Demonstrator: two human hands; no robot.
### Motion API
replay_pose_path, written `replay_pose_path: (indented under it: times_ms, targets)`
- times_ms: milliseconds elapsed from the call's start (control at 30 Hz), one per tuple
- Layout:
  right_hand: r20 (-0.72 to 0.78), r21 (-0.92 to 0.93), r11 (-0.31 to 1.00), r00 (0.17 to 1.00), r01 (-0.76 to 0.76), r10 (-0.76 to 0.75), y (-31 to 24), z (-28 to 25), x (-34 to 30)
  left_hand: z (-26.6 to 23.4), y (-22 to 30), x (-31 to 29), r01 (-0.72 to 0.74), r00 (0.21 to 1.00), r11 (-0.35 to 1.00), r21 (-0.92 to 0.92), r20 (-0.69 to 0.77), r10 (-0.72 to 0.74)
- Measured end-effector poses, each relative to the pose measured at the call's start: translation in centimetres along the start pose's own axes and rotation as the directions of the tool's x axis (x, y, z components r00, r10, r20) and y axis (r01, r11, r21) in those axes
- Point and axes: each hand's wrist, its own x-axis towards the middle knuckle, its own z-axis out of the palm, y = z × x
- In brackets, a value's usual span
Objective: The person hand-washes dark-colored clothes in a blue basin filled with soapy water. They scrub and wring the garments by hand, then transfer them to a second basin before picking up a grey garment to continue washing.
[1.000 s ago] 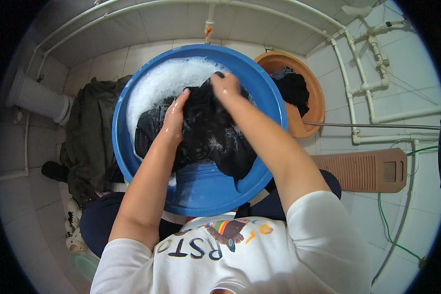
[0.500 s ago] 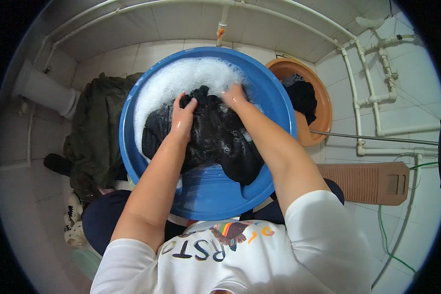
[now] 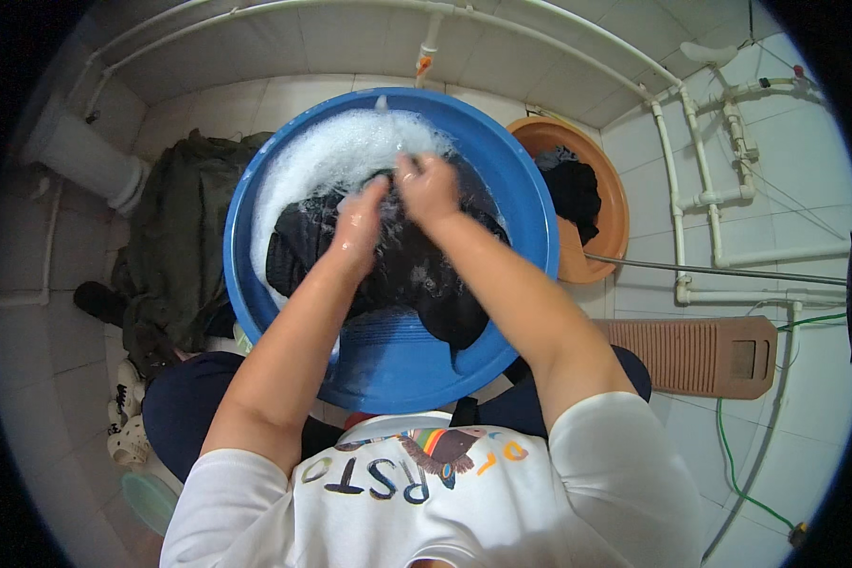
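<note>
The right hand (image 3: 430,192) now sits just beside the left hand (image 3: 359,225), drawn in from the foam (image 3: 317,151), so both seem to share the black garment (image 3: 412,273) in the blue basin (image 3: 402,369), though blur hides whether either grips it.

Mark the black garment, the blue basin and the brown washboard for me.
Black garment (image 3: 409,276), head view: middle of its wet cloth.
Blue basin (image 3: 532,218), head view: its right inner wall.
Brown washboard (image 3: 677,357), head view: its ridged face.
</note>
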Motion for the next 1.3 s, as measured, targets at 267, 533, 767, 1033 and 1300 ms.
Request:
replay_pose_path:
  times_ms: [267, 533, 767, 1033, 1300]
  targets:
    - [0.22, -0.267, 0.964, 0.973, -0.011, 0.072, 7.5, -10.0, 3.0, -2.2, 1.7, -0.2, -0.314, 0.881, 0.879, 0.36, 0.456, 0.128]
    - [0.585, -0.677, 0.466, 0.801, 0.57, -0.13, -3.6, -9.4, -1.3, -9.5, 1.3, 2.2, -0.148, 0.984, -0.027, 0.989, 0.15, 0.1]
    - [0.74, -0.398, 0.518, 0.598, 0.758, -0.307, -3.3, -4.6, -4.0, -9.2, 5.0, 0.0, -0.216, 0.943, 0.217, 0.952, 0.146, 0.3]
    - [0.394, -0.37, 0.903, 0.917, 0.221, -0.063, -3.0, -14.4, -0.6, -11.8, 10.1, -0.4, -0.341, 0.927, 0.803, 0.488, 0.033, 0.374]
    - [0.376, -0.564, 0.777, 0.925, 0.281, -0.061, -3.4, -19.3, -3.9, -10.6, 10.6, -5.4, -0.08, 0.98, 0.388, 0.918, 0.144, -0.139]
